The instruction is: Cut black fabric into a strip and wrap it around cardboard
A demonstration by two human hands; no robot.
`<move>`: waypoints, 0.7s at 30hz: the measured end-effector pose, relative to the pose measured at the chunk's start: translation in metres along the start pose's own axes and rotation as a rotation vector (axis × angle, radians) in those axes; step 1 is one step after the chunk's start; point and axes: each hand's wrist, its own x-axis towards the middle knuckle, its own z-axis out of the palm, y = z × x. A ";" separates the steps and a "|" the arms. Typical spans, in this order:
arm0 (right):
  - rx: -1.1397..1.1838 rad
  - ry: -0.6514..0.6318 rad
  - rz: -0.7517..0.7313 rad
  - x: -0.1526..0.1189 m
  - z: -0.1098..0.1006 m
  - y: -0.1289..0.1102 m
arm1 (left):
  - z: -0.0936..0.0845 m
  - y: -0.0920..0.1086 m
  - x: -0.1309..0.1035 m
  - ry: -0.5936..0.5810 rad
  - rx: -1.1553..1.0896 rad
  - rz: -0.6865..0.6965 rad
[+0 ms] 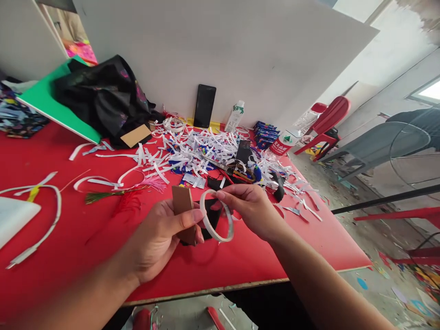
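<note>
My left hand (161, 233) is closed around a small brown cardboard piece (183, 206), held upright above the red table. Between the thumb and fingers of my right hand (249, 206) is a narrow roll of white tape (220, 238), pinched at its upper edge. The tip of my left thumb touches or nearly touches the roll's left side. Behind the roll, a flat black piece (211, 220) shows in part; I cannot tell what holds it. Scissors (220, 164) lie beyond my hands among white paper strips (202, 146).
A phone (205, 106) leans on the grey partition beside a white bottle (235, 117). A red-labelled plastic bottle (282, 143) stands at the right. Black cloth (113, 101) and a green board (55, 101) occupy the back left. Tassels (129, 197) and a white cable (57, 215) lie left.
</note>
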 end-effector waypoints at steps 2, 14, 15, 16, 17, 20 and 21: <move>-0.082 0.097 -0.148 -0.004 0.004 0.001 | 0.000 -0.001 -0.001 -0.013 -0.003 0.021; -0.363 -0.041 -0.998 -0.015 0.025 0.020 | 0.000 0.004 0.001 0.168 -0.069 0.124; -0.362 -0.066 -1.024 -0.015 0.025 0.019 | 0.001 0.005 0.001 0.184 -0.061 0.116; -0.353 -0.106 -1.035 -0.012 0.024 0.017 | 0.002 0.006 0.000 0.207 -0.046 0.118; -0.338 -0.141 -1.012 -0.005 0.022 0.013 | 0.002 0.006 -0.001 0.239 -0.017 0.132; -0.248 0.032 -0.656 0.051 0.006 -0.010 | -0.005 0.007 -0.004 0.351 0.295 0.299; -0.212 0.251 -0.424 0.082 -0.001 -0.019 | -0.009 0.006 -0.003 0.350 0.515 0.416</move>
